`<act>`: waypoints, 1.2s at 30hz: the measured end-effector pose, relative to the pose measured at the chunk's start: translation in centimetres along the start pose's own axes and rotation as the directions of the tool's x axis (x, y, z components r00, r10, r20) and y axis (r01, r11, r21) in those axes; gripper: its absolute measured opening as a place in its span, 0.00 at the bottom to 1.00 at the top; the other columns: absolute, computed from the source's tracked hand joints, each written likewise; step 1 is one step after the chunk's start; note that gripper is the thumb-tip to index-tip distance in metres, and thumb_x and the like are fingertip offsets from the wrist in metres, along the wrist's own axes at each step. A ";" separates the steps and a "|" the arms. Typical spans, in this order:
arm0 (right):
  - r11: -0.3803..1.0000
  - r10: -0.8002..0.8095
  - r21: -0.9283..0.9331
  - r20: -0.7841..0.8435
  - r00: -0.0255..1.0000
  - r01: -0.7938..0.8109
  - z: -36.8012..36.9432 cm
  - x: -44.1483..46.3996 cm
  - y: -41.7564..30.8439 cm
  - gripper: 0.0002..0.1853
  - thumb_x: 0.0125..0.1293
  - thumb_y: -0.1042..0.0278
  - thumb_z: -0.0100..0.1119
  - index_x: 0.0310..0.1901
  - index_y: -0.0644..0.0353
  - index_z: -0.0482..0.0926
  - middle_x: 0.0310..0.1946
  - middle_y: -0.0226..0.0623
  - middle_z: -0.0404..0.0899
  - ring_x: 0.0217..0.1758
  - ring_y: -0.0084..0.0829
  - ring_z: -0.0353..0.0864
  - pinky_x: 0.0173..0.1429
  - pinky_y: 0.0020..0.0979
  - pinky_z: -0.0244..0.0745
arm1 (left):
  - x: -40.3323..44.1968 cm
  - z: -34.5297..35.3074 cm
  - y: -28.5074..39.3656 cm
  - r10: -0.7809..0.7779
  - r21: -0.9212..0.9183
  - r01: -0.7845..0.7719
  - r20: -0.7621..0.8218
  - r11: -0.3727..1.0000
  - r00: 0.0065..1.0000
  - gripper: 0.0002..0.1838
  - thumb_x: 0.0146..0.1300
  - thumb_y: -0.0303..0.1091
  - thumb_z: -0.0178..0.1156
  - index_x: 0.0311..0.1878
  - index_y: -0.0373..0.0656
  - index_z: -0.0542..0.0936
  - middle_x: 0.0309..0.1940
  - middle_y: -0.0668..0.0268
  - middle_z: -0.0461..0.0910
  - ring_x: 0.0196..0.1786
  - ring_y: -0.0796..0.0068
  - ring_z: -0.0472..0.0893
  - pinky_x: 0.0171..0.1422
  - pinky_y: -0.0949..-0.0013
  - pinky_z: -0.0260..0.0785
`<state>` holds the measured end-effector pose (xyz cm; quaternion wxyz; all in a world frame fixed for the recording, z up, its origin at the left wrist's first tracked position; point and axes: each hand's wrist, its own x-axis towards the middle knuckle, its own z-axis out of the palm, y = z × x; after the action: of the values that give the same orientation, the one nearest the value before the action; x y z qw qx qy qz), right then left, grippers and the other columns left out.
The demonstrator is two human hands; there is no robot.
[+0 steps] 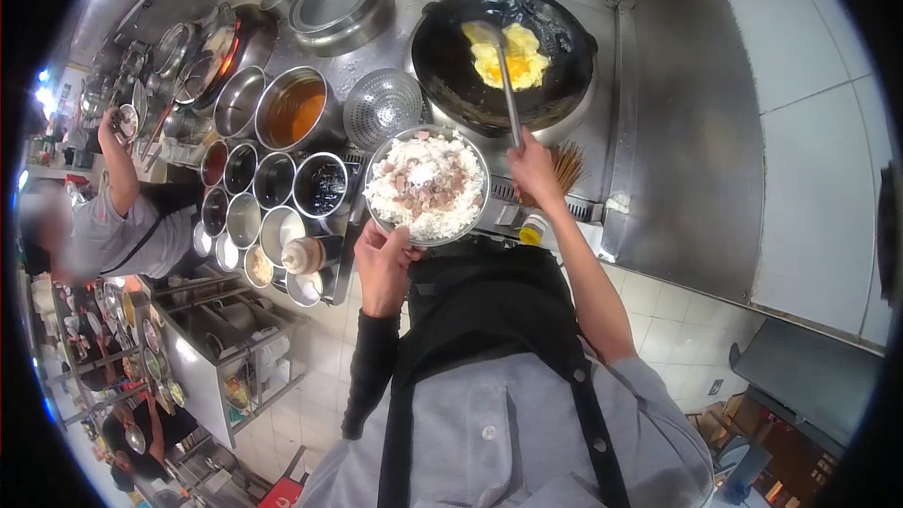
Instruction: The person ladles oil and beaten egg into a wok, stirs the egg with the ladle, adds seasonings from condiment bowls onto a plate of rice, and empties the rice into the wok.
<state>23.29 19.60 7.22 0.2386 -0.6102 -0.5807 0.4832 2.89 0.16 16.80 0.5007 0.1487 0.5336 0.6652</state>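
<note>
My left hand grips the near rim of a metal bowl heaped with white rice and topped with chopped pinkish meat. Closed around the handle of a long metal ladle is my right hand. The ladle's head lies in a large black wok, against yellow egg that looks partly set. The bowl is held just in front of the wok, to its left.
Several metal pots of sauces and seasonings stand left of the bowl, with a squeeze bottle among them. A perforated strainer and a pot of amber liquid sit behind. A bamboo brush lies by the wok. Another person works at left.
</note>
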 end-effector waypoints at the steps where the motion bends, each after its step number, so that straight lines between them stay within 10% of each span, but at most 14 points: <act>1: 0.998 -0.044 -0.034 0.031 0.999 0.045 0.0 -0.8 0.3 0.27 0.69 0.73 0.51 0.69 0.72 0.64 0.22 0.53 0.82 0.16 0.44 0.82 0.22 0.45 0.78 | -0.1 -0.1 0.0 -0.004 0.013 0.004 -0.007 1.000 1.000 0.04 0.66 0.21 0.58 0.42 0.35 0.74 0.33 0.57 0.83 0.26 0.74 0.82 0.31 0.75 0.74; 5: 0.990 0.069 -0.133 0.157 0.985 -0.048 -2.9 -8.0 -1.4 0.31 0.70 0.72 0.51 0.75 0.55 0.64 0.21 0.49 0.80 0.17 0.39 0.82 0.22 0.42 0.77 | -0.3 -0.1 0.0 -0.020 0.027 0.022 -0.042 0.999 0.999 0.04 0.66 0.21 0.58 0.42 0.35 0.73 0.32 0.57 0.83 0.26 0.74 0.81 0.31 0.74 0.74; 14: 0.796 -0.336 -0.560 -0.095 0.937 0.228 -5.2 -2.0 5.8 0.19 0.69 0.73 0.49 0.60 0.69 0.68 0.27 0.62 0.82 0.23 0.53 0.85 0.30 0.52 0.79 | -0.3 -0.4 -0.8 0.031 0.060 -0.027 -0.068 0.998 0.997 0.04 0.67 0.21 0.58 0.39 0.37 0.72 0.29 0.59 0.82 0.25 0.75 0.81 0.29 0.77 0.72; 17: 0.953 0.081 -0.294 0.014 0.997 -0.074 -4.2 0.7 -0.4 0.22 0.69 0.72 0.50 0.59 0.82 0.65 0.32 0.65 0.83 0.24 0.56 0.85 0.30 0.51 0.83 | -0.4 -0.3 -0.6 0.038 0.045 -0.035 -0.059 0.998 0.998 0.05 0.67 0.22 0.58 0.37 0.38 0.72 0.27 0.60 0.81 0.24 0.76 0.80 0.29 0.76 0.72; 24: 0.955 0.066 -0.297 0.220 0.973 0.002 -3.3 -1.8 -0.2 0.15 0.73 0.68 0.50 0.53 0.72 0.66 0.21 0.49 0.79 0.15 0.40 0.81 0.19 0.44 0.75 | -0.7 0.0 -0.9 0.013 0.055 -0.008 -0.097 0.998 0.995 0.04 0.67 0.23 0.59 0.37 0.38 0.72 0.27 0.60 0.81 0.24 0.76 0.80 0.29 0.76 0.72; 29: 0.846 0.159 -0.532 0.184 0.970 -0.037 -7.8 -9.5 -1.3 0.18 0.70 0.71 0.48 0.56 0.75 0.65 0.39 0.73 0.81 0.49 0.67 0.82 0.57 0.60 0.75 | -0.8 0.0 -1.3 0.005 0.046 0.002 -0.142 0.999 0.990 0.04 0.67 0.22 0.58 0.40 0.37 0.73 0.28 0.59 0.82 0.25 0.76 0.81 0.29 0.76 0.71; 36: 0.807 -0.194 -0.563 0.034 0.980 0.179 -7.8 0.1 4.1 0.13 0.71 0.72 0.47 0.49 0.76 0.70 0.33 0.70 0.82 0.35 0.65 0.84 0.42 0.58 0.79 | -0.7 -1.3 -1.6 0.002 0.055 0.000 -0.031 0.998 1.000 0.08 0.69 0.22 0.57 0.50 0.35 0.75 0.42 0.58 0.84 0.33 0.76 0.82 0.36 0.73 0.75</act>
<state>31.96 20.93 6.97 0.1014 -0.5994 -0.7513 0.2569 3.06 -1.20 15.17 0.4878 0.1523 0.5593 0.6527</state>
